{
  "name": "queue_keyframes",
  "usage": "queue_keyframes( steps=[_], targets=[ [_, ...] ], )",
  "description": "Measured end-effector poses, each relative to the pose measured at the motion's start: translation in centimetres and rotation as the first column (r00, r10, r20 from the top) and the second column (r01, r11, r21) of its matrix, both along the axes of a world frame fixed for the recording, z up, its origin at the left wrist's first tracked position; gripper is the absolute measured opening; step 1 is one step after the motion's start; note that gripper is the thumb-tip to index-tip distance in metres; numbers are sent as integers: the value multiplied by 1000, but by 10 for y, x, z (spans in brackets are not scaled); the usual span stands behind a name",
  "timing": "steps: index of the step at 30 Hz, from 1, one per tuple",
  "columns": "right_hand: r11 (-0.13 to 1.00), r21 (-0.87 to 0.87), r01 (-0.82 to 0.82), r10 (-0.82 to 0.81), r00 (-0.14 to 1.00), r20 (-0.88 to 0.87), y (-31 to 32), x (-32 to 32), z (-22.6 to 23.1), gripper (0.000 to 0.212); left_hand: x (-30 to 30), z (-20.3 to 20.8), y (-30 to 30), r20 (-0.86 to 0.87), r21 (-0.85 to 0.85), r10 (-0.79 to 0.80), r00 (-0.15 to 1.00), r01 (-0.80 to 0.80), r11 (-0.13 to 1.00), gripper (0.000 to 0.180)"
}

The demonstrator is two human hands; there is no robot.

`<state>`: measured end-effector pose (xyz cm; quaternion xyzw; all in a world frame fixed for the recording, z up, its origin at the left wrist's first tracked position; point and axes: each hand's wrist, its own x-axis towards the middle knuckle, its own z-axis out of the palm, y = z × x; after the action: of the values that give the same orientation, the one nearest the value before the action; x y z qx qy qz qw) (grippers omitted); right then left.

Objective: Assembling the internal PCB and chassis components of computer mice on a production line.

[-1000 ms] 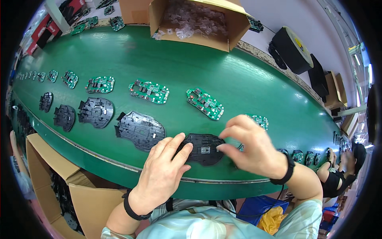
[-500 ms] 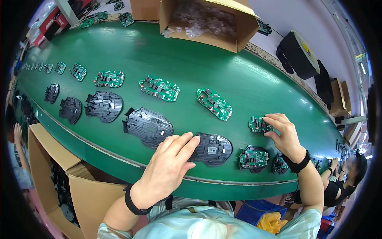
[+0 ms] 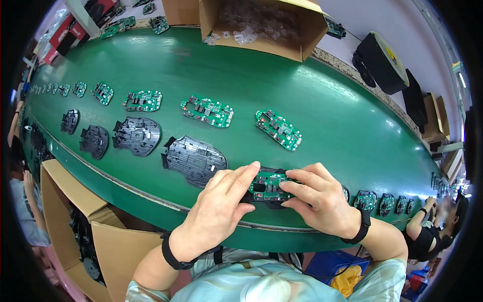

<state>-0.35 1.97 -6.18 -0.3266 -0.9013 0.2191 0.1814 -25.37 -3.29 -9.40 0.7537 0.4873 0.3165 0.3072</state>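
Lower centre of frame, at the near edge of the green table (image 3: 312, 105): both hands work one green circuit board (image 3: 269, 183) sitting on a black plastic base shell (image 3: 266, 201). Left hand (image 3: 216, 211) lies flat-ish, fingers extended, index tip pressing the board's left end. Right hand (image 3: 317, 199) pinches the board's right end between thumb and fingers. Board looks only partly seated; alignment to the shell is hidden under the fingers, can't confirm. Risk, my read: uneven pressure from the two ends tilts the board, so it rides over the locating features or flexes. Shell is close to the table lip, so a hard push could skate it off the edge. Fingers on the component side could also nudge parts. Left of the hands, another empty black shell (image 3: 193, 160), and more shells further left. Above, a row of loose green boards (image 3: 277, 130) running across the frame. Open cardboard box (image 3: 261, 25) of clear plastic pieces at top centre. Finished-looking units trail off lower right.
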Motion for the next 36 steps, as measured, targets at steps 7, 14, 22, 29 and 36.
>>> queue_keyframes(
  steps=[7,14,22,29,36],
  targets=[
    [1000,8,0,0,1000,12,3,1,-1,45,3,2,7,-4,-14,-15,1000,15,1000,92],
    [1000,-1,15,-15,1000,16,3,3,1,41,9,5,13,-13,-28,-27,1000,27,999,91],
    [1000,-5,26,-26,998,51,6,8,-2,40,12,10,19,-27,-42,-32,999,31,999,89],
    [999,-12,48,-48,998,30,9,8,-5,38,16,12,25,-25,-50,-45,999,44,998,89],
    [998,14,61,-62,997,47,13,20,-6,39,30,14,33,-45,-58,-46,998,44,997,85]
  ],
)
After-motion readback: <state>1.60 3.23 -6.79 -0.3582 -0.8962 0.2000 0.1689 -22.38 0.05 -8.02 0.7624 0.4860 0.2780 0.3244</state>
